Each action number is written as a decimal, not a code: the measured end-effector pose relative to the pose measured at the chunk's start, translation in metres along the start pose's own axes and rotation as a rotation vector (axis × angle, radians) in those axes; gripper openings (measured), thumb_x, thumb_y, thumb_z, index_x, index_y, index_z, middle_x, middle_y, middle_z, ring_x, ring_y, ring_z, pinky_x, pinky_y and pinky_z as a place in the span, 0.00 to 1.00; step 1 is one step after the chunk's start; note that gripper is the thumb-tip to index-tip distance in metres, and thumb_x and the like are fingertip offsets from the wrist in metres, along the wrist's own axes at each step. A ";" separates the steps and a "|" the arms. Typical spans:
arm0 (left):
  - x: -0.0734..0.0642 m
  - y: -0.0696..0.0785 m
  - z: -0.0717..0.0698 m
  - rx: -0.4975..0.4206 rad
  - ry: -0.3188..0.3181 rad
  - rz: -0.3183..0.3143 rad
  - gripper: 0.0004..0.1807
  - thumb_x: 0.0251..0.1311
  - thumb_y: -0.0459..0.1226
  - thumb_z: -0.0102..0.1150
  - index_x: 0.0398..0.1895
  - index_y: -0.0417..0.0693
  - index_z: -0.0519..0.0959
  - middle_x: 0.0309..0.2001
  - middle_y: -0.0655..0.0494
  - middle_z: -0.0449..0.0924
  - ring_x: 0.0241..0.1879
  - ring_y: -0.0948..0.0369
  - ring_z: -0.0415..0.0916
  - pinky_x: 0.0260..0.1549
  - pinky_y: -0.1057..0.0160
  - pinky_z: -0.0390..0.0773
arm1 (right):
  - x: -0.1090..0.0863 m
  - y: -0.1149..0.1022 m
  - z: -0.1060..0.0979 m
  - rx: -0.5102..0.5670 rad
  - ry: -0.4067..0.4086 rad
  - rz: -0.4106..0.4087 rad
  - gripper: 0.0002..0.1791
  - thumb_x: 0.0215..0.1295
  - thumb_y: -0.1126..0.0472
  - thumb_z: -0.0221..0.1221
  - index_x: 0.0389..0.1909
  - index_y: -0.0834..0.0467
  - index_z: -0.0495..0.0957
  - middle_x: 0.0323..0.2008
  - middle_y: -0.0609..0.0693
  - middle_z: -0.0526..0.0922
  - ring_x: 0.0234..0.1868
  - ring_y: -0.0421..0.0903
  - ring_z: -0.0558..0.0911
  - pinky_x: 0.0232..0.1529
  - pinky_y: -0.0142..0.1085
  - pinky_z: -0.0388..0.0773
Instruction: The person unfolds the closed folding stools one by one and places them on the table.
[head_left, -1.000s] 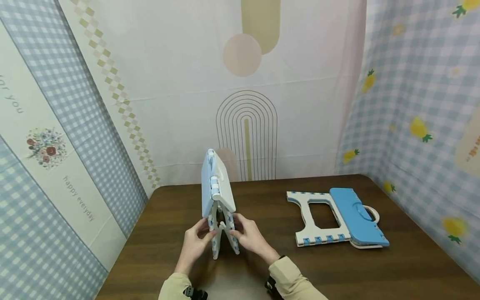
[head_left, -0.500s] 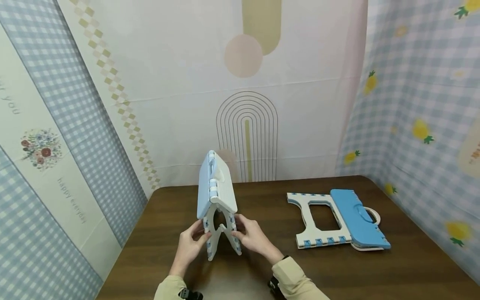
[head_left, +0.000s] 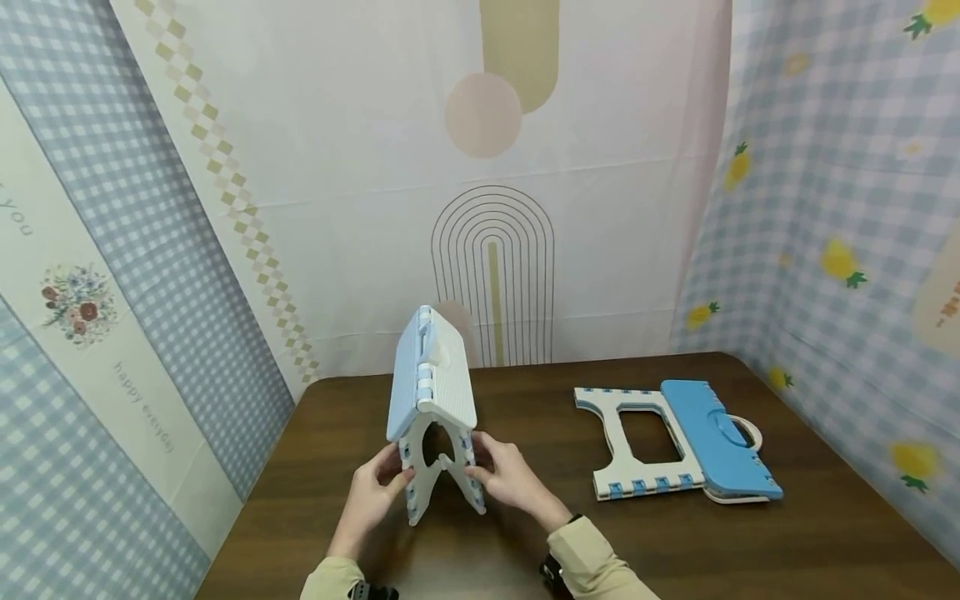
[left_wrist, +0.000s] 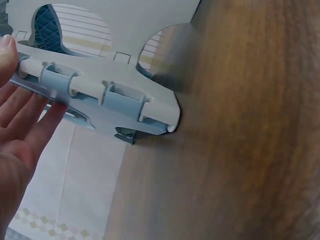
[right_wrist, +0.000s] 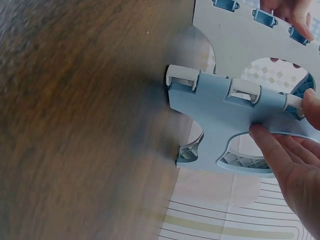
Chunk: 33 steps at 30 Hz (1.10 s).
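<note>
White printed cloth (head_left: 352,267) hangs behind, and your brown wooden table (head_left: 540,450) lies beneath, the folding stool (head_left: 450,379), which stands tent-like. Well to that stool's right lies a flat-folded stool (head_left: 712,437). Low on the folding stool, your left hand (head_left: 371,493) pinches the left leg panel (head_left: 422,490), thumb (left_wrist: 6,60) and fingers (left_wrist: 37,117) narrowed on it; your right hand (head_left: 513,475) pinches the right leg panel (head_left: 462,454) likewise.

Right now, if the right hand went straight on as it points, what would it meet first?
The held stool: the fingers are on its right leg panel. Past that, probably its left leg panel, though depth is hard to judge.
</note>
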<state>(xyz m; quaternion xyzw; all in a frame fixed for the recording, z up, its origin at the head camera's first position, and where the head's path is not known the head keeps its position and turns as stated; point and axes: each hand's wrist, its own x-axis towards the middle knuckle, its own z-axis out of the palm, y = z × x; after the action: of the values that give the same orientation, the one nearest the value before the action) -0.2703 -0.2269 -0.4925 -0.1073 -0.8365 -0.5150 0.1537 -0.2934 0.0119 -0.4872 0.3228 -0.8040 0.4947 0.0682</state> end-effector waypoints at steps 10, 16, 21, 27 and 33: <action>0.000 0.004 0.000 -0.010 -0.023 -0.001 0.26 0.57 0.29 0.65 0.61 0.34 0.73 0.50 0.36 0.83 0.50 0.47 0.82 0.44 0.66 0.82 | 0.000 0.001 -0.002 -0.037 -0.009 0.005 0.22 0.64 0.68 0.60 0.58 0.68 0.70 0.51 0.65 0.82 0.50 0.57 0.85 0.48 0.45 0.83; 0.000 0.003 0.000 0.015 0.005 0.006 0.26 0.57 0.28 0.64 0.61 0.36 0.74 0.49 0.37 0.83 0.49 0.45 0.82 0.44 0.63 0.83 | 0.000 0.002 -0.004 -0.023 -0.009 0.020 0.22 0.64 0.68 0.60 0.59 0.68 0.70 0.52 0.66 0.82 0.51 0.58 0.84 0.49 0.47 0.83; -0.001 0.001 -0.001 0.031 0.010 0.013 0.26 0.56 0.28 0.65 0.60 0.35 0.74 0.49 0.37 0.83 0.49 0.46 0.83 0.43 0.65 0.83 | -0.001 0.004 -0.006 -0.026 -0.014 0.020 0.22 0.65 0.68 0.60 0.58 0.68 0.70 0.51 0.66 0.82 0.51 0.58 0.84 0.48 0.46 0.83; 0.000 0.000 -0.005 0.048 0.006 0.030 0.26 0.57 0.29 0.65 0.60 0.36 0.75 0.49 0.37 0.84 0.48 0.51 0.83 0.42 0.68 0.82 | -0.001 0.005 -0.007 -0.049 -0.013 0.021 0.22 0.65 0.67 0.59 0.59 0.68 0.70 0.51 0.65 0.82 0.51 0.57 0.84 0.47 0.43 0.84; 0.002 0.000 -0.009 0.066 -0.002 0.031 0.26 0.55 0.28 0.65 0.60 0.35 0.75 0.47 0.38 0.84 0.46 0.58 0.83 0.41 0.70 0.81 | -0.002 0.006 -0.010 -0.069 -0.011 0.031 0.22 0.65 0.66 0.60 0.58 0.67 0.70 0.50 0.64 0.83 0.51 0.57 0.84 0.48 0.43 0.84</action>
<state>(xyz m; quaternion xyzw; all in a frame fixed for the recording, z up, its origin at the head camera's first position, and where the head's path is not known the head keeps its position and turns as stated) -0.2714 -0.2353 -0.4880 -0.1159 -0.8514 -0.4845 0.1643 -0.2972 0.0234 -0.4871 0.3104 -0.8259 0.4658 0.0674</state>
